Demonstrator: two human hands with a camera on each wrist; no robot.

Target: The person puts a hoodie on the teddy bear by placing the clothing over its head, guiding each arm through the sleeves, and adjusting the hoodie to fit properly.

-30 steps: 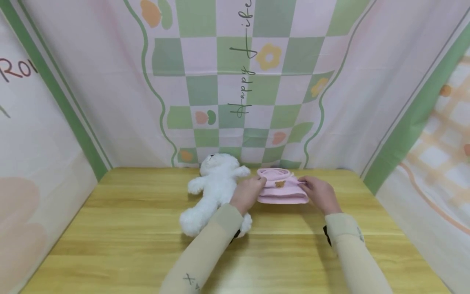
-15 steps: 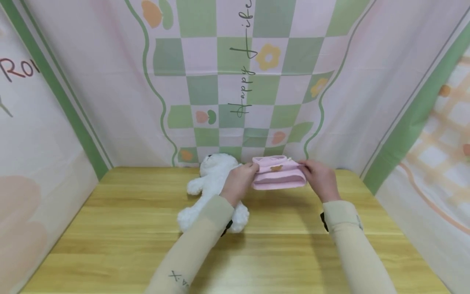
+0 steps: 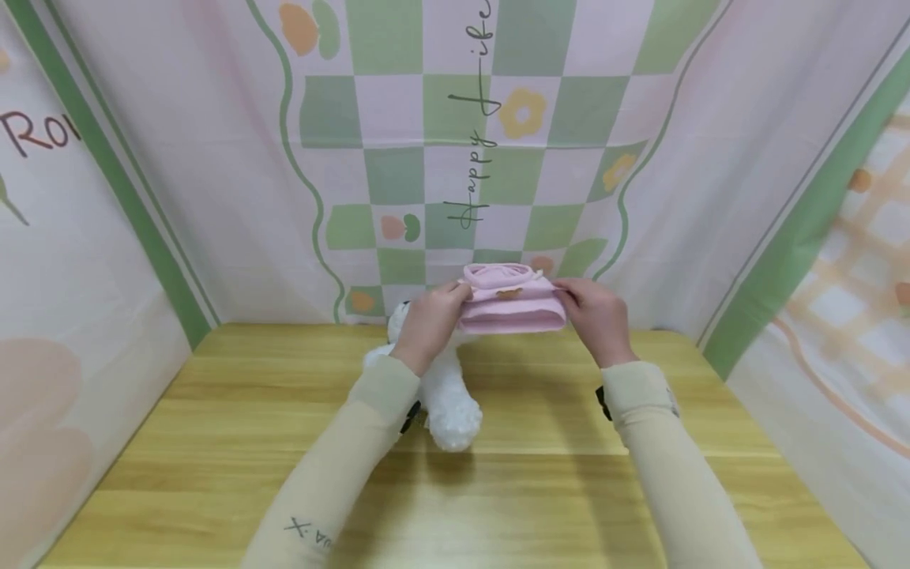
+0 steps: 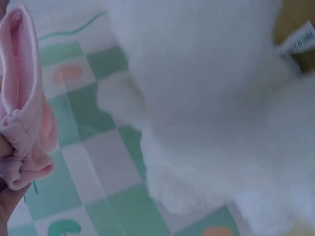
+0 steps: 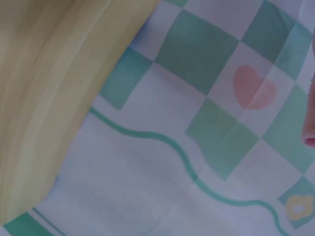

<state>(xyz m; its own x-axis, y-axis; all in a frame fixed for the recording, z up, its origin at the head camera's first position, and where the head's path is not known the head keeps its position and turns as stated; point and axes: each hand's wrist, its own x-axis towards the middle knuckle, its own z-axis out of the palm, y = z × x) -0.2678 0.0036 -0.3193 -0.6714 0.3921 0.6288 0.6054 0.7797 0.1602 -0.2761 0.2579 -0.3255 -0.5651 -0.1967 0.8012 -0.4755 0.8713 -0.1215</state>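
Note:
A small pink doll's garment [image 3: 513,314] with a brown bear patch is raised above the back of the table. My left hand [image 3: 428,325] pinches one side of it, and my right hand [image 3: 596,318] pinches the other. Its bottom opening faces toward me. Beneath the left arm lies a white plush toy [image 3: 453,407], its upper body largely hidden by that hand and sleeve. The left wrist view has the garment [image 4: 27,93] at the left edge and the blurred white plush [image 4: 211,108] close by. Only a sliver of the garment [image 5: 309,120] enters the right wrist view.
The wooden table [image 3: 235,442] ends at the back against a hanging cloth [image 3: 394,174] with green checks and lettering. Printed cloth also closes off both sides. A barcoded tag [image 4: 299,39] sticks out by the plush.
Both hands have lifted the pink garment off the table, moving it up and to the left toward the plush. The left arm now covers more of the toy.

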